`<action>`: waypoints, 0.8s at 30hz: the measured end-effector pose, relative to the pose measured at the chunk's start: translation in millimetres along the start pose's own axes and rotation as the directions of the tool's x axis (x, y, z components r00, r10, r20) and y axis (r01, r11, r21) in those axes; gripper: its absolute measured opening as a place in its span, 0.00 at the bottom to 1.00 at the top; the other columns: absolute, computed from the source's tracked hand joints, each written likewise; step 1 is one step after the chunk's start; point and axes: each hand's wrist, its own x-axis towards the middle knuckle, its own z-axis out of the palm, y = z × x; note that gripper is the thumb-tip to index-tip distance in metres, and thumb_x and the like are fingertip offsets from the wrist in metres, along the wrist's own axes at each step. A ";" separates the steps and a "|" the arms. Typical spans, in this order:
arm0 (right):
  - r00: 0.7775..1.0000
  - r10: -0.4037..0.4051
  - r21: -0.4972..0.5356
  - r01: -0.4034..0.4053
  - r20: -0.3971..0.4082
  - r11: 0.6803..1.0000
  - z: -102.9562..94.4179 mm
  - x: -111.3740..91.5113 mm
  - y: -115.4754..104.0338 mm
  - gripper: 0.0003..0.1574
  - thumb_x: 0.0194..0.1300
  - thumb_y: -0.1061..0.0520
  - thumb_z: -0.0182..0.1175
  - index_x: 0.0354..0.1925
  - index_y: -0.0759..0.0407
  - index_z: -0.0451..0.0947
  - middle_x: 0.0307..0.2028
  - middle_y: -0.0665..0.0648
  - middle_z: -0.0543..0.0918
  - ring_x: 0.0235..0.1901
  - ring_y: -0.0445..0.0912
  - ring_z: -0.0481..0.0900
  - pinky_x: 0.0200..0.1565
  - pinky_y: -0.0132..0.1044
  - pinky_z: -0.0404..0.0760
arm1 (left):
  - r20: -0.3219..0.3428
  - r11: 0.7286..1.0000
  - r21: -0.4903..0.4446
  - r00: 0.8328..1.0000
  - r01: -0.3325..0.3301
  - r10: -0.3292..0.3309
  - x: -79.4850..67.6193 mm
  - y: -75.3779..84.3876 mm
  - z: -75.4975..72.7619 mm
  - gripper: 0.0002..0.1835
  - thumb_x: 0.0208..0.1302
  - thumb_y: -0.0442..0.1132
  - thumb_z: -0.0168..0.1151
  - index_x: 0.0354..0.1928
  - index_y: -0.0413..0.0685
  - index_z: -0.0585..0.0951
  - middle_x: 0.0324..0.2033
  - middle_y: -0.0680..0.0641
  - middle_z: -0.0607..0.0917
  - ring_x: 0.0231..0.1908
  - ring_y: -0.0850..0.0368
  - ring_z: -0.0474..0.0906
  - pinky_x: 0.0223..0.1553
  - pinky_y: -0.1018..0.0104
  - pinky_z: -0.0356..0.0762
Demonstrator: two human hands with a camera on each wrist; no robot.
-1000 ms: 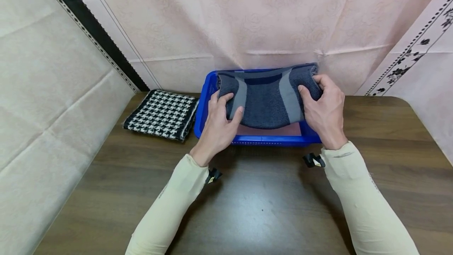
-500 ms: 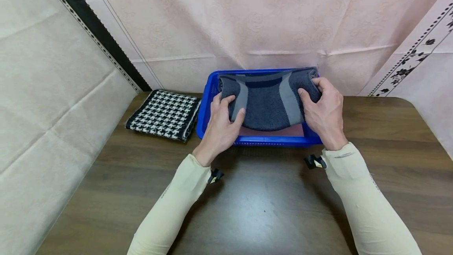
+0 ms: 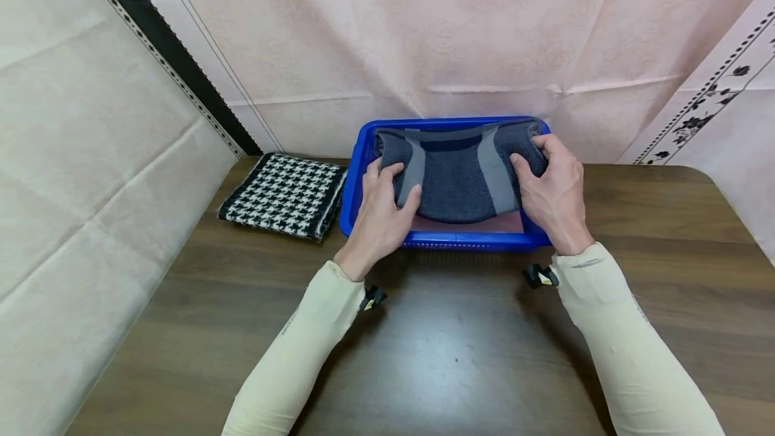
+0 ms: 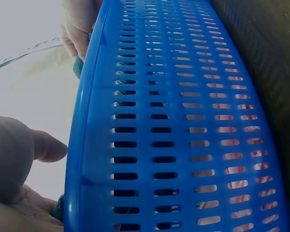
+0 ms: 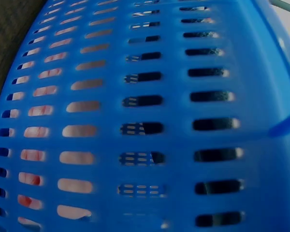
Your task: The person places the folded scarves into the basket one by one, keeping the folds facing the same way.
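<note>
A folded dark grey scarf [image 3: 455, 184] with lighter grey bands lies over the inside of a blue plastic basket [image 3: 457, 239], tilted, its front edge sagging in the middle. My left hand [image 3: 381, 210] grips its left end, thumb on top and some fingers at the side edge. At the other end, my right hand [image 3: 554, 190] pinches the right edge between thumb and fingers. Below the scarf shows a pinkish layer [image 3: 472, 224] on the basket floor. In the left wrist view, part of the left hand [image 4: 14, 164] appears beyond the slotted basket wall; the right wrist view shows mainly slotted plastic.
A folded black-and-white houndstooth cloth [image 3: 284, 194] lies left of the basket, close to its side. The wooden table [image 3: 448, 342] extends toward me. Pale patterned fabric [image 3: 460, 32] hangs right behind the basket and on both sides.
Both hands have lowered the scarf slightly, its right end most, so more of the basket's back rim shows. The grips look unchanged. The head view has shifted a little.
</note>
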 end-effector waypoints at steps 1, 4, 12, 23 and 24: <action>1.000 -0.001 0.002 0.001 0.006 1.000 0.5 0.0 0.5 0.22 0.72 0.53 0.62 0.57 0.66 0.77 0.56 0.68 0.83 0.53 0.60 0.81 0.54 0.53 0.76 | -0.003 1.000 0.001 1.000 0.000 0.000 0.0 -0.2 -0.4 0.31 0.78 0.51 0.53 0.75 0.45 0.64 0.80 0.43 0.50 0.79 0.49 0.49 0.72 0.46 0.66; 1.000 -0.002 0.001 0.002 0.020 1.000 1.6 -0.1 1.9 0.22 0.72 0.53 0.61 0.57 0.66 0.76 0.56 0.69 0.83 0.53 0.60 0.81 0.55 0.54 0.77 | -0.005 1.000 0.003 1.000 0.000 0.000 0.3 -1.0 -1.3 0.31 0.78 0.51 0.53 0.75 0.45 0.64 0.80 0.43 0.50 0.79 0.49 0.49 0.73 0.46 0.65; 0.999 0.003 -0.011 -0.002 0.045 1.000 0.9 0.5 3.4 0.22 0.74 0.53 0.59 0.57 0.66 0.75 0.56 0.70 0.82 0.54 0.61 0.80 0.56 0.57 0.76 | 0.014 1.000 0.006 1.000 0.010 -0.010 3.4 -2.0 -2.4 0.31 0.78 0.52 0.53 0.75 0.45 0.64 0.79 0.43 0.51 0.78 0.50 0.52 0.73 0.47 0.64; 0.996 0.007 -0.049 -0.002 0.093 0.999 0.1 1.3 7.4 0.22 0.74 0.52 0.59 0.58 0.67 0.75 0.55 0.70 0.82 0.53 0.61 0.80 0.55 0.57 0.77 | 0.067 0.999 0.030 0.997 0.035 -0.037 5.0 -3.7 -5.9 0.32 0.78 0.54 0.52 0.75 0.45 0.64 0.80 0.43 0.50 0.78 0.49 0.51 0.73 0.47 0.65; 0.995 0.008 -0.051 -0.003 0.098 0.999 -0.1 1.3 7.6 0.23 0.75 0.52 0.58 0.58 0.67 0.75 0.55 0.70 0.82 0.53 0.61 0.80 0.55 0.57 0.77 | 0.068 0.999 0.033 0.997 0.035 -0.037 5.0 -3.9 -5.8 0.33 0.78 0.54 0.52 0.75 0.45 0.64 0.80 0.43 0.50 0.78 0.49 0.50 0.73 0.47 0.64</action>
